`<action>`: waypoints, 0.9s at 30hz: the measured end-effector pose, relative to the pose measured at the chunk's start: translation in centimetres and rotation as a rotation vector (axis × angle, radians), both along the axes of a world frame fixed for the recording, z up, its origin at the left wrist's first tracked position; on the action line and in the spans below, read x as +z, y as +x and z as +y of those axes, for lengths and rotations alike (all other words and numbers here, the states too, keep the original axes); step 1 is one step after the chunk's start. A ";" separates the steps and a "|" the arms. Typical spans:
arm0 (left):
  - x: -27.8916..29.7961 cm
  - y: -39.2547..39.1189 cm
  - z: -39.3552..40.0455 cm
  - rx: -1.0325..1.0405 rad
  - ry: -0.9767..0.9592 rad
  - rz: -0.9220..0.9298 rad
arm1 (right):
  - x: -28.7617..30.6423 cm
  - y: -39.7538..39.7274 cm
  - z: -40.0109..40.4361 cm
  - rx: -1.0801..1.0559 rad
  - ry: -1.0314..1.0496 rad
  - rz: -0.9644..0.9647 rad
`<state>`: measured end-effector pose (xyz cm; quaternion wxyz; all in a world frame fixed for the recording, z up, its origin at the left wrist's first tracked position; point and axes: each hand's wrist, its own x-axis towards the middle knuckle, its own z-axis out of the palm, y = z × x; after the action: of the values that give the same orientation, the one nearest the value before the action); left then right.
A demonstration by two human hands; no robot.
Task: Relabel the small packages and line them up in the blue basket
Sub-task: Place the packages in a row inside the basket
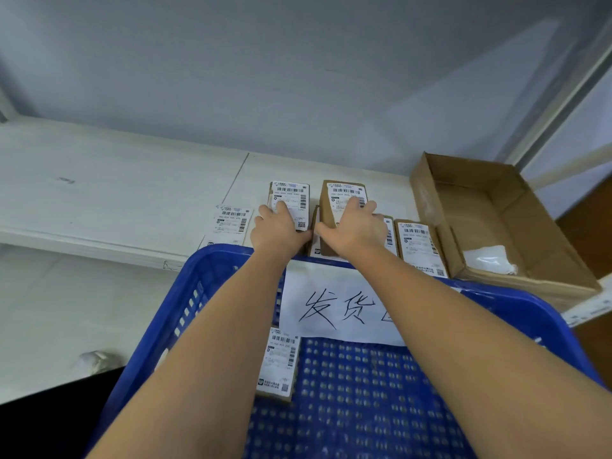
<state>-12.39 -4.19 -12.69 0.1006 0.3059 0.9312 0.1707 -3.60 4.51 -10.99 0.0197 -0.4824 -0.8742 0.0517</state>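
Hands: the left hand (pixel 276 231) is being laid on a labelled package (pixel 291 202) at the frame's centre, fingers curled over its near edge; the right hand (pixel 356 226) is being closed round a taller package (pixel 344 197) just to the right.
Other packages: two flat ones are lying at centre left (pixel 231 223) and centre right (pixel 419 246); one (pixel 280 364) is already lying inside the blue basket (pixel 205 276), lower centre.
Risk: two packages being lifted together are likely to slip or knock the neighbours touching them, because the grips are shallow.
Materials: small brown cardboard boxes are being shown with glossy white barcode labels; the basket is perforated plastic; an open cardboard carton (pixel 496 207) is sitting at right.
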 end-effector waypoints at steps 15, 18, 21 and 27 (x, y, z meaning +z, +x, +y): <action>4.8 3.6 0.7 0.006 0.223 0.196 | 2.9 8.0 2.5 0.041 0.199 -0.056; 5.4 5.0 1.2 -0.037 0.236 0.197 | 3.4 9.4 2.6 0.013 0.193 -0.048; 5.2 6.5 1.7 -0.056 0.220 0.187 | 3.5 10.4 2.5 -0.001 0.180 -0.041; 4.3 8.4 2.6 -0.050 0.162 0.119 | 3.7 11.3 2.6 -0.007 0.149 -0.014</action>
<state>-4.01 -1.57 -8.36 0.0241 0.3459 0.9107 0.2243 7.70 7.08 -7.33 0.0494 -0.4831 -0.8740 -0.0168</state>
